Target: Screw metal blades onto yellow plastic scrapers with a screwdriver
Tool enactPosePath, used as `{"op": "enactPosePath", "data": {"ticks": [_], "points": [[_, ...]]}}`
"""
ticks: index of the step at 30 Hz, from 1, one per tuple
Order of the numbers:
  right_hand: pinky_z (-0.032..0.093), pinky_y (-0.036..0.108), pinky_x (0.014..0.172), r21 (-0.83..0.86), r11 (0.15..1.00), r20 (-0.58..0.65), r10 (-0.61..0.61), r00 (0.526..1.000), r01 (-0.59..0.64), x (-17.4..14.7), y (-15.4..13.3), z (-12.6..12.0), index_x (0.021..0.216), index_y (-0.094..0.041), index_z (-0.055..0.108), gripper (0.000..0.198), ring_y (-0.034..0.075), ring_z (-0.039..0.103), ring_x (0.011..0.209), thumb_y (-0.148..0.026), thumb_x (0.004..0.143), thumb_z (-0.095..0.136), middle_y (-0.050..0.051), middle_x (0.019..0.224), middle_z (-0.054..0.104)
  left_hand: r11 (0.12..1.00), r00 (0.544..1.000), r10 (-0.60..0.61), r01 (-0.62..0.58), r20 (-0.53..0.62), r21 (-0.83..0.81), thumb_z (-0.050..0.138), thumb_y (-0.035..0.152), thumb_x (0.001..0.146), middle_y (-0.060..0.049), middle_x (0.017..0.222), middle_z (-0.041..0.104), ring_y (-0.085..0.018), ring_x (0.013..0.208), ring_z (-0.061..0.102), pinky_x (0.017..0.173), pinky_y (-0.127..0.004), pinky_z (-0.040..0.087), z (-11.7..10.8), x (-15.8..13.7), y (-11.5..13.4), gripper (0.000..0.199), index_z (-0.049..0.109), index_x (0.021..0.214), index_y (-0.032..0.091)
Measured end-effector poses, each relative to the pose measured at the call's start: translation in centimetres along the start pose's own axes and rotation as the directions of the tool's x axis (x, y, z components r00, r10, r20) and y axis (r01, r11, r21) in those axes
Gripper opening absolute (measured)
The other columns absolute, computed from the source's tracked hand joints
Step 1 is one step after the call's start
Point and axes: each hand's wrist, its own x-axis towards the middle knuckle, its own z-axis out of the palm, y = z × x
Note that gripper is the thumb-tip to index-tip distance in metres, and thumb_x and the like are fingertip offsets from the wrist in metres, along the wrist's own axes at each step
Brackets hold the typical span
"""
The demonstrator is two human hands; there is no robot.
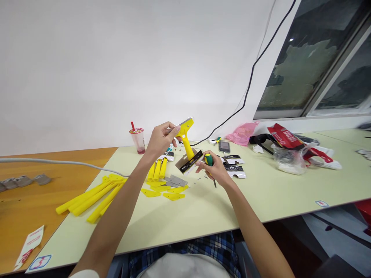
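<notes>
Above the pale-green flat table [203, 216], we hold the yellow plastic T-shaped scraper [188, 148], head pinched in our left hand [161, 138]; our right hand [216, 166] grasps the black-printed card [191, 162] at the handle's end, plus a green-and-yellow slim screwdriver [208, 159].

Scraper [187, 146]: bright yellow, between left hand [160, 139] and right hand [216, 168]
Packaging card [191, 162]: black, white and yellow, at right hand
Screwdriver handle [208, 159]: green and yellow, in right hand
Tabletop [174, 220]: pale yellow-green, under both hands
Garment [205, 245]: blue, black and white plaid, below both hands
</notes>
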Motion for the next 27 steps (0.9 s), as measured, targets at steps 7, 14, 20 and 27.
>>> {"op": "enactPosePath", "data": {"ticks": [7, 14, 20, 27], "points": [[0.022, 0.023, 0.034, 0.009, 1.000, 0.001, -0.001, 1.000, 0.001, 0.12, 0.28, -0.07, 0.105, -0.028, 0.053, 0.061, 0.007, 0.034, 0.033, -0.060, 0.076, 0.096, -0.005, 0.066, 0.072, 1.000, 1.000, -0.016, 0.016, 0.006, 0.024, 0.079, 0.073, 0.091, -0.008, 0.080, 0.081, -0.015, 0.053, 0.068, 0.049, -0.026, 0.048, 0.04, -0.05, 0.06, 0.054, 0.066, 0.090, 0.020], [0.022, 0.023, 0.034, -0.009, 1.000, -0.007, 0.003, 1.000, -0.004, 0.05, 0.11, 0.01, 0.105, -0.028, 0.053, 0.061, 0.007, 0.035, 0.032, -0.062, 0.076, 0.095, -0.005, 0.064, 0.072, 0.999, 1.000, -0.021, 0.021, 0.003, 0.034, 0.080, 0.072, 0.090, -0.008, 0.080, 0.081, -0.015, 0.052, 0.068, 0.049, -0.027, 0.048, 0.10, -0.09, 0.18, 0.055, 0.066, 0.089, 0.020], [0.023, 0.023, 0.033, -0.012, 1.000, 0.008, -0.008, 1.000, 0.008, 0.01, 0.15, -0.07, 0.105, -0.028, 0.054, 0.058, 0.008, 0.035, 0.032, -0.061, 0.079, 0.094, -0.005, 0.064, 0.072, 0.999, 1.000, -0.011, 0.011, 0.004, 0.038, 0.080, 0.071, 0.091, -0.009, 0.080, 0.081, -0.015, 0.052, 0.068, 0.049, -0.027, 0.048, 0.10, -0.07, 0.05, 0.053, 0.067, 0.089, 0.020], [0.022, 0.023, 0.034, -0.013, 1.000, 0.014, -0.006, 1.000, 0.006, 0.08, 0.36, -0.17, 0.106, -0.028, 0.055, 0.058, 0.008, 0.036, 0.031, -0.062, 0.078, 0.094, -0.004, 0.065, 0.074, 0.999, 1.000, 0.000, 0.000, 0.007, 0.037, 0.079, 0.069, 0.093, -0.009, 0.081, 0.082, -0.015, 0.053, 0.068, 0.050, -0.026, 0.049, 0.08, 0.00, -0.19, 0.051, 0.068, 0.091, 0.020]]}}
